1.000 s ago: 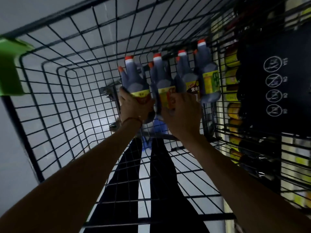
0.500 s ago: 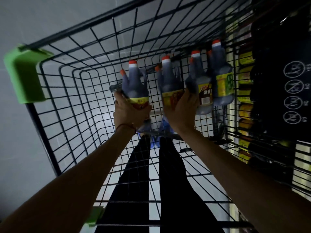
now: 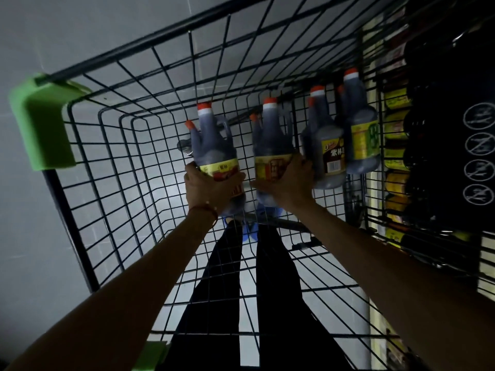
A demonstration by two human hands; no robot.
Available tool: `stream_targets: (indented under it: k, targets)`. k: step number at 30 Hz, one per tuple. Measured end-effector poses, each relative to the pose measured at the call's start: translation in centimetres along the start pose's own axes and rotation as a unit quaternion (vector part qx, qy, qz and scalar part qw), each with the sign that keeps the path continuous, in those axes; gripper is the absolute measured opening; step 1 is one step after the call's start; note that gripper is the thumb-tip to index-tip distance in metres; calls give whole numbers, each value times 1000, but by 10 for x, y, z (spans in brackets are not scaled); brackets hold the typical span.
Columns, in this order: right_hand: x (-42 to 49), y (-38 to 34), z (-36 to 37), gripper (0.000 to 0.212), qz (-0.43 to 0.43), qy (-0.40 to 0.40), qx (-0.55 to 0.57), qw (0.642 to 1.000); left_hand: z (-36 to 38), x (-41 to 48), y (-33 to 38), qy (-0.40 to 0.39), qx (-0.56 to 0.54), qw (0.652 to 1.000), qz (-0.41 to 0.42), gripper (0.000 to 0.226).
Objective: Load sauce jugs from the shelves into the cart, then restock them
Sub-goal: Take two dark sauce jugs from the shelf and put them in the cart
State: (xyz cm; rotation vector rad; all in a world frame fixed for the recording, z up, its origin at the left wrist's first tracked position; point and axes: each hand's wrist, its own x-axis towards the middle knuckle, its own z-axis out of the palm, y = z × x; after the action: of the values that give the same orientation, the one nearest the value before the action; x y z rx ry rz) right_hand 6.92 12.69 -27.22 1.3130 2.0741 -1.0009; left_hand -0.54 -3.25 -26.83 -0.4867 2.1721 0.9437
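Now my left hand (image 3: 211,189) grips a sauce jug (image 3: 214,145) at the far wall of the cart (image 3: 188,32). My right hand (image 3: 290,183) clasps the neighbouring jug (image 3: 273,140).

The cart (image 3: 188,31) is thin metal wire under a black coating, smooth with a dull sheen. Its corner guard (image 3: 40,121) at the far left is moulded green plastic, matt and even. The left jug (image 3: 214,145) that my left hand (image 3: 207,188) grips is smooth translucent plastic, dark with sauce, with a glossy printed label and an orange-red plastic cap. The second jug (image 3: 273,140) in my right hand (image 3: 290,183), the third jug (image 3: 325,153) and the fourth jug (image 3: 361,135) look the same. On my left wrist sits a thin red cord bracelet (image 3: 206,208). My trousers (image 3: 222,277) are dark matt cloth. The floor (image 3: 32,250) is pale smooth tile with a faint sheen.
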Motion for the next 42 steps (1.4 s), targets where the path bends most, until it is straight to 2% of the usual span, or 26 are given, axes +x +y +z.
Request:
stream_targets:
  k: [2, 7, 9, 13, 19, 24, 26, 28, 31, 34, 38, 42]
  targets:
    - [-4, -3, 14, 128, -3, -4, -32, 999, 2, -3, -3, 8, 1, 1000, 11, 106]
    - [-2, 2, 18, 115, -9, -10, 97, 995, -1, 1, -1, -9, 37, 999, 34, 94]
    - [0, 3, 13, 113, -10, -24, 100, 995, -2, 5, -2, -17, 64, 997, 39, 85]
    - [-1, -1, 9, 109, 15, -41, 97, 994, -10, 4, 7, -16, 119, 992, 38, 84]
    - [-25, 3, -7, 107, 46, -38, 178, 982, -33, -4, -1, -41, 139, 989, 36, 79]
    - [-67, 1, -26, 100, 27, -20, 210, 977, -57, -38, 14, -59, 79, 995, 27, 105]
    - [-86, 2, -37, 101, 15, -11, 225, 974, -65, -51, 20, -96, 73, 992, 38, 114]
    - [-105, 3, -48, 104, 8, 2, 248, 969, -71, -66, 26, -132, 112, 984, 52, 118]
    - [-137, 1, -64, 113, 0, 22, 271, 962, -83, -101, 43, -69, 126, 986, 89, 90]
    - [-169, 4, -82, 123, -41, 61, 308, 949, -91, -128, 51, -54, 72, 988, 128, 93]
    - [-205, 19, -108, 98, -64, 90, 359, 927, -98, -173, 63, -36, 56, 983, 174, 93]
    - [-246, 32, -135, 91, -113, 109, 404, 901, -102, -223, 74, -34, 37, 975, 219, 98]
